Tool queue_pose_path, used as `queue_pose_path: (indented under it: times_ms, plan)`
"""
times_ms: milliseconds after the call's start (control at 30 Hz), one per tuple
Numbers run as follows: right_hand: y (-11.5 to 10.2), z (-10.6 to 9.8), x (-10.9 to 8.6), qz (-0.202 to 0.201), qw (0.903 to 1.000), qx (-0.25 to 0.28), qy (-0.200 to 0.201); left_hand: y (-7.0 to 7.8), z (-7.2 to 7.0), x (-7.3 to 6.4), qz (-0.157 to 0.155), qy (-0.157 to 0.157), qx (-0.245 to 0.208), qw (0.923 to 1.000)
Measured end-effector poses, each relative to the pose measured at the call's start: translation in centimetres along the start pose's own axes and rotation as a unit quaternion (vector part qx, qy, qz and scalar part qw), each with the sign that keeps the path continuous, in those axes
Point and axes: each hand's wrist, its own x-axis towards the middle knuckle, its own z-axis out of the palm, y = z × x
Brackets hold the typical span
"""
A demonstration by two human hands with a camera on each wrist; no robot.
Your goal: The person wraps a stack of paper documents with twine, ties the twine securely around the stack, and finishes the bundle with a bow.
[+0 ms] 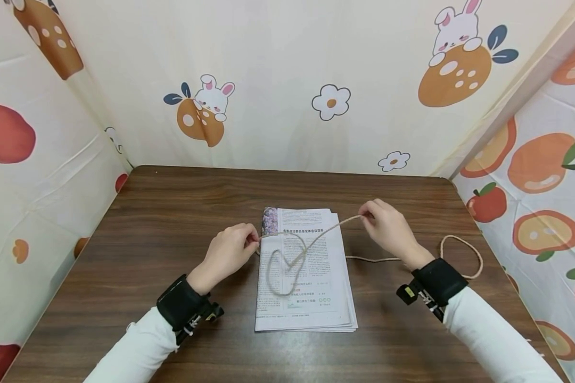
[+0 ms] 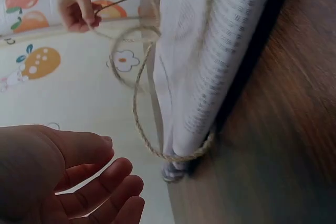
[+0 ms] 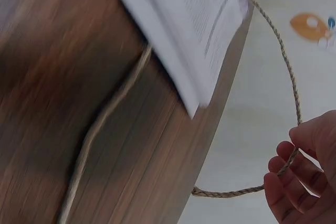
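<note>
A folded newspaper [image 1: 311,306] lies on the wooden table, with a thin beige rope [image 1: 335,226] crossed in loose loops over its upper half. The rope also passes under the paper, coming out at both sides. My right hand [image 1: 388,229], past the paper's upper right corner, pinches the rope between thumb and fingers; the right wrist view shows the strand [image 3: 286,59] running into that grip. My left hand [image 1: 232,250] is beside the paper's left edge. In the left wrist view this hand [image 2: 79,182] has loosely bent fingers with nothing between them, close to a rope loop [image 2: 137,114].
More rope [image 1: 469,246] curls on the table [image 1: 172,213] beyond my right forearm. A pale printed curtain [image 1: 278,133] rises at the table's back edge, and fruit-patterned sheets [image 1: 546,202] hang at the sides. Both wrists carry black straps [image 1: 184,308] with small cameras.
</note>
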Motion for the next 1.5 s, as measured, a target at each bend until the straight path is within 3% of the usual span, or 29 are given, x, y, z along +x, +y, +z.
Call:
queue_pose_path:
  times_ms: [333,1000,1200,1500]
  plan:
    - [4.7,-1.1,-1.3,0.048,0.9984,-0.030,-0.001,-1.2,0.4,-0.6,-0.019,-0.006,0.004,0.9998]
    - [11.0,-3.3,-1.8,0.133,0.9878,-0.076,-0.027,-2.0,1.4,-1.8,-0.037,-0.028,0.002,0.9989]
    - [11.9,-3.2,-2.1,0.165,0.9824,-0.076,-0.042,-1.9,1.4,-1.8,-0.035,-0.025,0.001,0.9991]
    - [11.4,-1.9,-1.7,0.130,0.9871,-0.073,-0.059,-2.0,1.5,-1.8,-0.036,-0.026,-0.001,0.9990]
